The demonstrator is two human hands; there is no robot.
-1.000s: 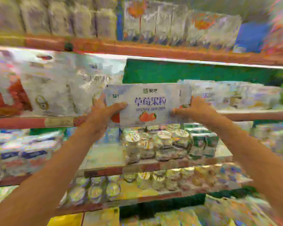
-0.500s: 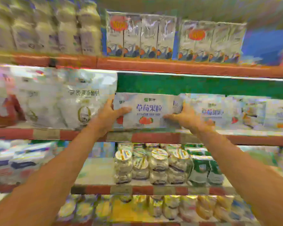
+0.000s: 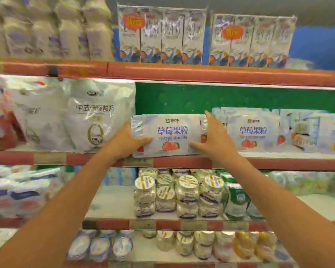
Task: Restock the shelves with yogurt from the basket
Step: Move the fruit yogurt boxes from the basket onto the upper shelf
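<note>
A white strawberry yogurt pack (image 3: pixel 170 130) with blue lettering stands on the red-edged second shelf (image 3: pixel 182 162), in the gap under the green back panel (image 3: pixel 230 97). My left hand (image 3: pixel 124 142) grips its left end, thumb across the front and fingers hidden behind it. At the pack's right end lies my right hand (image 3: pixel 213 136), fingers straight and pointing up, thumb touching the lower front. The basket is out of view.
A matching strawberry pack (image 3: pixel 252 130) stands just to the right, a large white yogurt bag (image 3: pixel 97 117) just to the left. Carton multipacks (image 3: pixel 162 35) fill the top shelf. Glass yogurt jars (image 3: pixel 182 194) crowd the shelf below.
Both hands have pushed the pack from in front of the shelf down onto it, between the bag and the matching pack. My right fingers have straightened.
</note>
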